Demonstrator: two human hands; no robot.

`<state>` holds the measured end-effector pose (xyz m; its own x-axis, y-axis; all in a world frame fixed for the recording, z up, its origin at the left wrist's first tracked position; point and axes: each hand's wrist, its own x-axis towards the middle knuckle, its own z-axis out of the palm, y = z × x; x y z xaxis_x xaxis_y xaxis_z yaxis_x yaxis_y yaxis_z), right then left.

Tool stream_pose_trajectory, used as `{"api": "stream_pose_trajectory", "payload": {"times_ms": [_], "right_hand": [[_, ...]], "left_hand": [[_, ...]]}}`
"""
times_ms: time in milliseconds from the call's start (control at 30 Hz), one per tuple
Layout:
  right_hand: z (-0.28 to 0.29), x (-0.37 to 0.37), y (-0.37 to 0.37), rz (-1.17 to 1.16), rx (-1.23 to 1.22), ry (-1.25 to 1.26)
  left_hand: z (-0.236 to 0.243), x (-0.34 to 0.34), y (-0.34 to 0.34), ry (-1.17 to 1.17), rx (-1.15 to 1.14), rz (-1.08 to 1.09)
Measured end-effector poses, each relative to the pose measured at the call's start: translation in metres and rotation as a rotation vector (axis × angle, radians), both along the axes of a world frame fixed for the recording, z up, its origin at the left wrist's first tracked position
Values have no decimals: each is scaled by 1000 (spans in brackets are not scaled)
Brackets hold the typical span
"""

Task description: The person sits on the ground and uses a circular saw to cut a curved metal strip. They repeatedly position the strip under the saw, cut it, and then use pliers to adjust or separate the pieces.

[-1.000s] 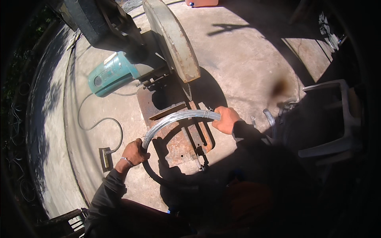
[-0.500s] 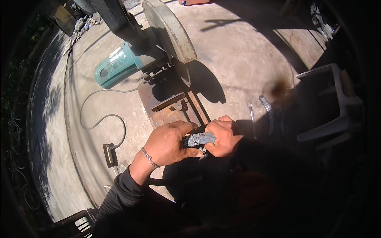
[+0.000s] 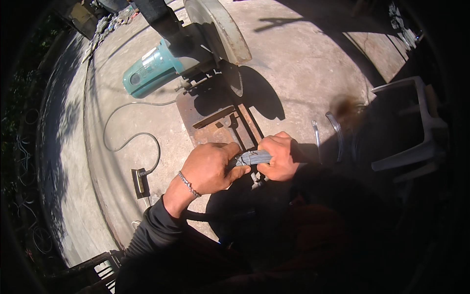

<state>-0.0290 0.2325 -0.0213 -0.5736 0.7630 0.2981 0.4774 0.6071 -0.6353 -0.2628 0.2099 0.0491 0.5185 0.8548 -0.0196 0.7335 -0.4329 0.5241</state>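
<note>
A bundle of grey metal wire [image 3: 256, 157], tied round with thin wire, lies crosswise between my hands. My left hand [image 3: 208, 165] grips its left end, thumb below and fingers above; a chain bracelet circles that wrist. Around the right end my right hand [image 3: 278, 157] is closed in a fist. Both hands are just over the near end of the rusty base [image 3: 208, 134] of a chop saw. The saw's teal motor [image 3: 149, 73] and its large disc guard [image 3: 227, 34] stand beyond. Whatever the palms cover is hidden.
A grey cable [image 3: 131, 134] curls from the saw to an outlet block [image 3: 141, 183] at the left. On the concrete floor to the right lie bent wire bundles [image 3: 336, 132], beside a white plastic chair [image 3: 423, 112]. Deep shadow hides the lower right.
Both hands, still holding the wire bundle, appear slightly higher and shifted right. The saw and floor have also shifted in the picture as the view moved.
</note>
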Motion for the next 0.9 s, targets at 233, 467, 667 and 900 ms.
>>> {"api": "stream_pose_trajectory", "payload": {"times_ms": [233,467,667,900], "right_hand": [[-10,-2,1,-4,28,17],[-9,-6,0,-12,38,2],[-5,-9,-2,-32,27,-17],[-5,-7,1,-35,-21,-40]], "left_hand": [[-3,-3,-1,64,-10,4],[0,-6,4,29,-118,6],[-1,-10,6,-38,-184,1],[-7,-11,7,-47,-43,-55]]}}
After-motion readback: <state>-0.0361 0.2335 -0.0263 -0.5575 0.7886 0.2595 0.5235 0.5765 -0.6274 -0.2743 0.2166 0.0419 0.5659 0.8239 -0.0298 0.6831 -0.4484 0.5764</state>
